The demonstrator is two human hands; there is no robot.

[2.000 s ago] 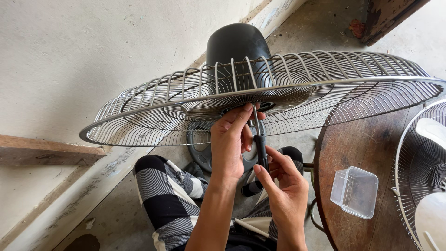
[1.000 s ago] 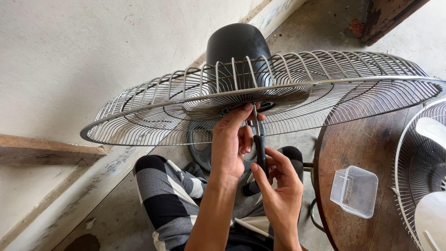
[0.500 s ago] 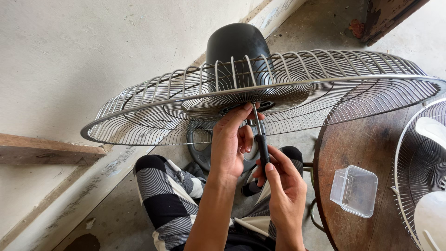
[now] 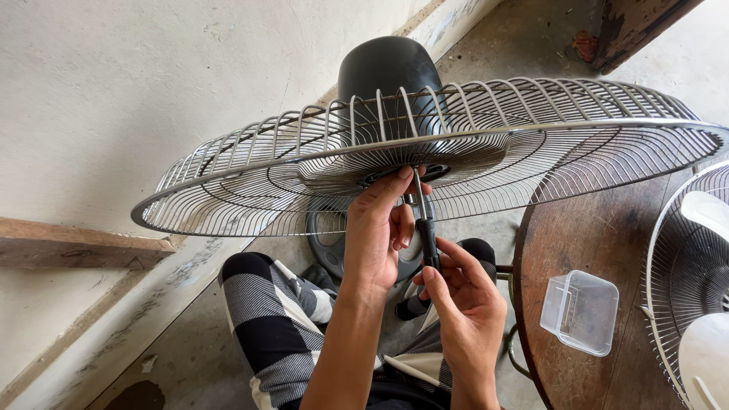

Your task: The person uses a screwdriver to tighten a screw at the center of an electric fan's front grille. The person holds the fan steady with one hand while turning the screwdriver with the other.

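Unmoved since earlier: screwdriver point(image 4: 427, 228) gripped by right hand point(image 4: 465, 304); left hand point(image 4: 376, 228) fingertips pressed under fan guard point(image 4: 456, 144) hub.

Round wooden table point(image 4: 600, 235) — clear plastic box point(image 4: 579, 312) on it.

My arms are bare to the elbow, no sleeves, no watch, no rings. Left hand point(image 4: 377, 234) and right hand point(image 4: 465, 304) ungloved, nails short. I wear loose black-and-white checked cloth trousers point(image 4: 277, 323), large squares, some finely striped grey. Dark footwear, unclear.
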